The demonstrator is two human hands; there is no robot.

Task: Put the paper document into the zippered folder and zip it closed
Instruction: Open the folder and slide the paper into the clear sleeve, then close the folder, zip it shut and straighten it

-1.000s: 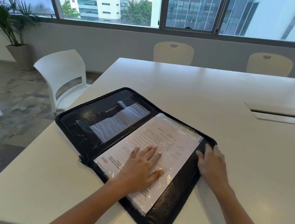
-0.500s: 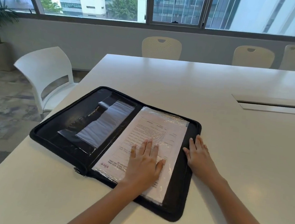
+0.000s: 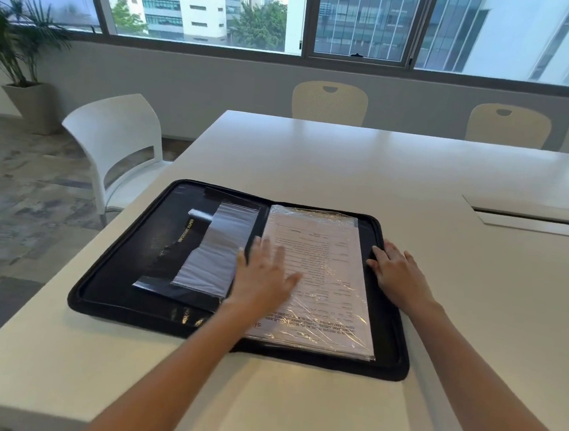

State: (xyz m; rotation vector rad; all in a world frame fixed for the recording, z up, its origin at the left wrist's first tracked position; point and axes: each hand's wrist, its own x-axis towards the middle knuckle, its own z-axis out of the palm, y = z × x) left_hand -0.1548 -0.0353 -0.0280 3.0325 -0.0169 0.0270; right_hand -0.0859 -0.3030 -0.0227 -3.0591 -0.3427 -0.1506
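Observation:
A black zippered folder lies open and flat on the white table. Its right half holds a printed paper document in a clear plastic sleeve. The left half has a dark pocket with a clear insert. My left hand rests flat, fingers spread, over the folder's middle fold and the document's left edge. Flat on the folder's right border, partly on the table, lies my right hand. Neither hand grips anything.
A white chair stands at the table's left side. Three cream chairs line the far side below the windows. A recessed cable slot sits in the table at right. A potted plant is at far left.
The folder has swung from a diagonal to nearly square with the table's front edge. My left hand slid left toward the fold. My right hand stayed on the right border.

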